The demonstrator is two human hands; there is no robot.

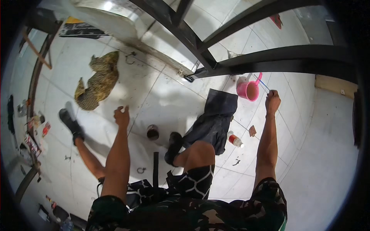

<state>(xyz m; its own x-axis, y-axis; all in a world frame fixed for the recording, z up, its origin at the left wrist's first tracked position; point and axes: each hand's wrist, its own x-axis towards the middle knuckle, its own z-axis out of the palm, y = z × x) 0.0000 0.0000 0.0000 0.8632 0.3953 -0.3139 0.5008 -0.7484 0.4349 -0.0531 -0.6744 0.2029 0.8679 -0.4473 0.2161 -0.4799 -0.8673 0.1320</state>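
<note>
Pink mug (242,89) holds brownish liquid (252,92), right hand (273,101) pinching blue stick (263,83), left hand (121,116) half-curled, empty.

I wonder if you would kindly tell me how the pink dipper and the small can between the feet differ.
The pink dipper is bright pink, while the small can is dark. The pink dipper looks wider than the small can. The pink dipper has a protruding handle; none shows on the small can. Both have open tops and stand on the tiled floor.
</note>
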